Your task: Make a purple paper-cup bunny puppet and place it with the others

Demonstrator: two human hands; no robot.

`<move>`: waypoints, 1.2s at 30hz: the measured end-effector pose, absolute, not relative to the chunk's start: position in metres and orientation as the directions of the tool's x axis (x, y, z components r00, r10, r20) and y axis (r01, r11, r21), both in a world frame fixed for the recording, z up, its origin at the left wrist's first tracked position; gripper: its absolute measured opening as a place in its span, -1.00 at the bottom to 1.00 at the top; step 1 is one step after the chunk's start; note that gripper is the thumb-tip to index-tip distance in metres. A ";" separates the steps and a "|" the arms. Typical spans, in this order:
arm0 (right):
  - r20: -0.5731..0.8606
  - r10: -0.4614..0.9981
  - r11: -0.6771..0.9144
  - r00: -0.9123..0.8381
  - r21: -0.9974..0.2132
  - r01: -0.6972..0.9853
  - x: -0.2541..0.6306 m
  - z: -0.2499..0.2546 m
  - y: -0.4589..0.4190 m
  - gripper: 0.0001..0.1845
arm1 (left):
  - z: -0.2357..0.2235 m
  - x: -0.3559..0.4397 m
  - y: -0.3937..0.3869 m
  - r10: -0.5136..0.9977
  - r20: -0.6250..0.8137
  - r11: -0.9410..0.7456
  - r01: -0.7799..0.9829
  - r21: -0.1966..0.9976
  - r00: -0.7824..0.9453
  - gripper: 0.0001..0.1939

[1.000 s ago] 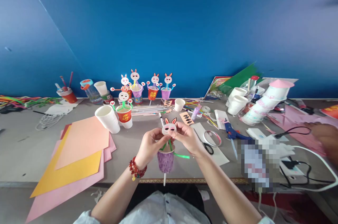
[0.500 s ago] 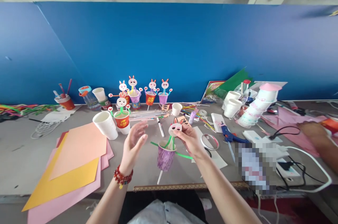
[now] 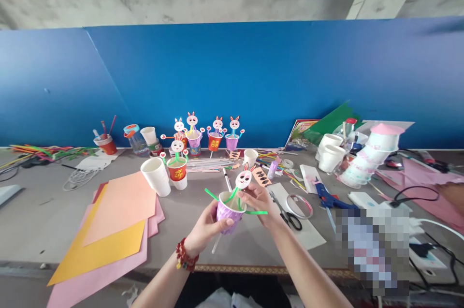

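My left hand (image 3: 207,227) is wrapped round a purple paper cup (image 3: 227,212) with a white stick poking out below it. A round white bunny face (image 3: 243,178) with pink ears stands above the cup on green stems, and green strips stick out to both sides. My right hand (image 3: 261,201) pinches the green stems just under the bunny face. Both hands hold the puppet above the grey table (image 3: 47,216), near its front edge.
Sheets of orange, yellow and pink paper (image 3: 112,221) lie at the left. Several finished bunny cups (image 3: 213,136) stand by the blue wall, white cups (image 3: 156,176) nearby. Scissors (image 3: 286,213), a tape ring (image 3: 299,202), a blue glue gun (image 3: 326,196), stacked cups (image 3: 362,160) and cables lie at the right.
My left hand, open in the air half a second ago, has come back and closed round the purple cup. The puppet now tilts slightly. The camera has tipped upward.
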State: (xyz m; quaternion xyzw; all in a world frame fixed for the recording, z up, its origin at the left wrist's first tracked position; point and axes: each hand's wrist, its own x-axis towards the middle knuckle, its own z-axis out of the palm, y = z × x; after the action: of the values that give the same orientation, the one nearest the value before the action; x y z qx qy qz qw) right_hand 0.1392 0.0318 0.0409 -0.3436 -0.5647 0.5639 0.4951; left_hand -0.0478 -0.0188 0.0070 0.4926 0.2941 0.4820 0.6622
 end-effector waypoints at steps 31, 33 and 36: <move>0.421 0.824 0.439 -0.380 -0.897 -0.042 0.131 0.065 0.023 -0.89 | 0.005 -0.037 -0.020 0.978 0.118 -0.176 -0.376 0.910 -0.172 -0.79; 0.431 0.819 0.460 -0.378 -0.888 -0.015 0.131 0.067 0.022 -0.88 | 0.007 -0.039 -0.020 0.979 0.146 -0.186 -0.343 0.921 -0.139 -0.79; 0.399 0.841 0.447 -0.365 -0.893 0.052 0.130 0.065 0.022 -0.87 | 0.009 -0.040 -0.020 0.964 0.223 -0.256 -0.277 0.926 -0.143 -0.82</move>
State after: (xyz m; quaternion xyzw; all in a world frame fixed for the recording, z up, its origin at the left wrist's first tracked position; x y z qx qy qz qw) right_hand 0.1303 0.0215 0.0653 -0.3142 -0.7103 0.4218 0.4677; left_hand -0.0398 -0.0203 0.0090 0.4495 0.3819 0.6526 0.4756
